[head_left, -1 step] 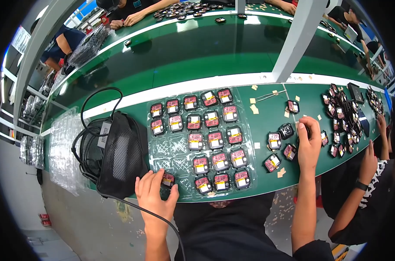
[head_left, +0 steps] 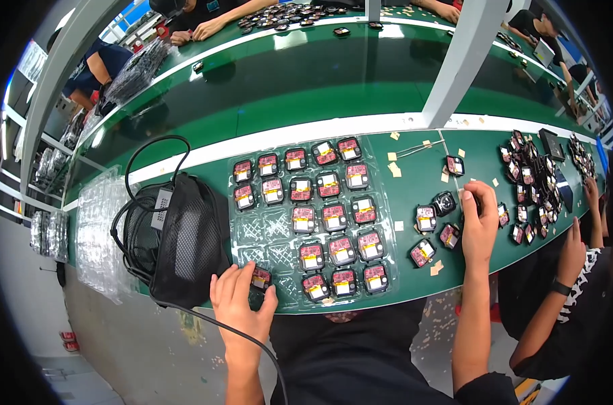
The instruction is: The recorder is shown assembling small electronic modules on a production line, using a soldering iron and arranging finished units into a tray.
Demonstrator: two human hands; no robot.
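My left hand [head_left: 242, 300] has its thumb and fingers around a small black-cased electronic module [head_left: 260, 278] at the near left corner of a clear plastic blister tray [head_left: 264, 226]. Several like modules [head_left: 333, 217], showing red circuit boards and white-and-yellow labels, sit in the tray's pockets. A few pockets along its left side hold none. To the tray's right, my right hand [head_left: 480, 212] is above the green table with its fingers curled; what they hold, if anything, is hidden. Beside it lie loose modules, among them one with a label [head_left: 422, 252] and one dark face-up one [head_left: 444, 202].
A black mesh bag [head_left: 191, 243] with a cable stands left of the tray, beside stacked clear trays [head_left: 104, 229]. Several modules are heaped [head_left: 532, 185] at the right, near another person's hand [head_left: 573, 250]. A grey post [head_left: 465, 64] rises at the table's far edge.
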